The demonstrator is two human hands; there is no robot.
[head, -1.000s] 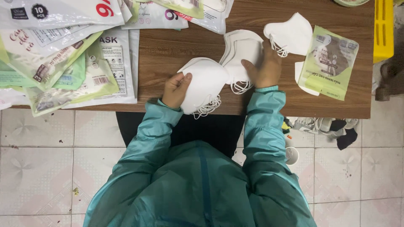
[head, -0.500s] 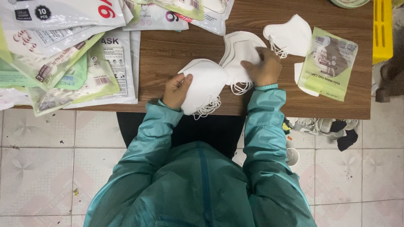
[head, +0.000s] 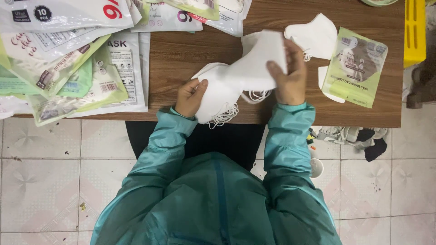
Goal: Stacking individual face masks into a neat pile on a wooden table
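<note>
Head view, looking straight down on a seated person in a teal jacket (head: pixel 218 195) at a brown wooden worktop (head: pixel 195 50). Floor below is pale patterned tile (head: pixel 54 172).

Hands are apart, each closed on white masks. Left hand (head: pixel 191 96) sits at the near edge of the worktop, thumb and fingers pinched on a stack of white masks (head: pixel 218 97); the stack's white ear loops (head: pixel 225 117) spill over the near edge. Right hand (head: pixel 290 75) is farther in and to the right, clamped on a single white folded mask (head: pixel 259 66), thumb on the near face, fingers behind it. That mask is lifted and tilted, its lower left corner overlapping the stack; whether the two touch cannot be told. A loop of white cord (head: pixel 258 95) hangs beneath it, by the right wrist.

Just right of the right hand, far side: another white mask (head: pixel 315 36) lying flat on the worktop. Right of that, a pale green printed pouch (head: pixel 356 66), lying over a white piece at its left edge.

Left part of the worktop: an overlapping heap of printed plastic packets (head: pixel 68 59), white and green, some overhanging the near edge. More packets (head: pixel 190 11) along the far edge.

Far right: a yellow plastic crate (head: pixel 414 31). On the floor under the worktop's right end, a clutter of small dark and light items (head: pixel 359 136), too jumbled to identify.
</note>
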